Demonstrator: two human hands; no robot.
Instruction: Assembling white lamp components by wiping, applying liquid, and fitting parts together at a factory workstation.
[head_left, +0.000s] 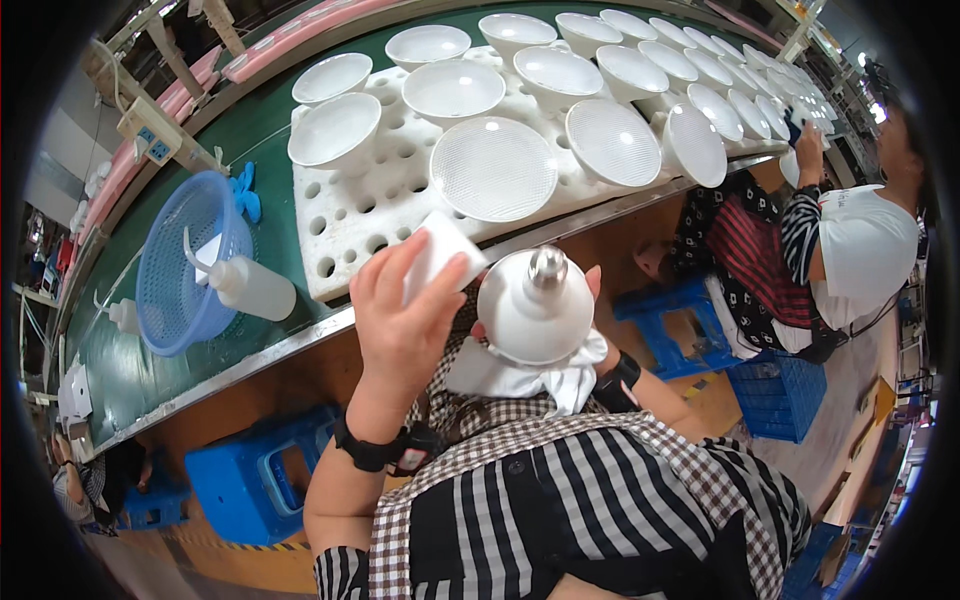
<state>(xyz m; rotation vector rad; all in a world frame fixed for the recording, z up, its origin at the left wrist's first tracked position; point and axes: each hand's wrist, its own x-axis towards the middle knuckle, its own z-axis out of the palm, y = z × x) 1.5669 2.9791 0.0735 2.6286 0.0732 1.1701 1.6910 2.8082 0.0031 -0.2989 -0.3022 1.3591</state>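
Green table (110,372) runs across a workshop; at its left end sit a blue mesh basket (165,290) and a white squeeze bottle (258,288). Next comes a perforated white foam tray (345,233) bearing rows of white, dome-faced lamps (493,170). Before its near edge, the left hand (400,315) pinches a white block (440,258) between thumb and fingers, apart from the held lamp (530,315). That lamp, metal base up, is gripped from beneath by the right hand (594,281), mostly hidden, with white cloth (545,382) below. Likely this is a wiping or fitting step; the next move seems to call for a steady right grip while the block meets the lamp. Farther right sits a co-worker (860,240).
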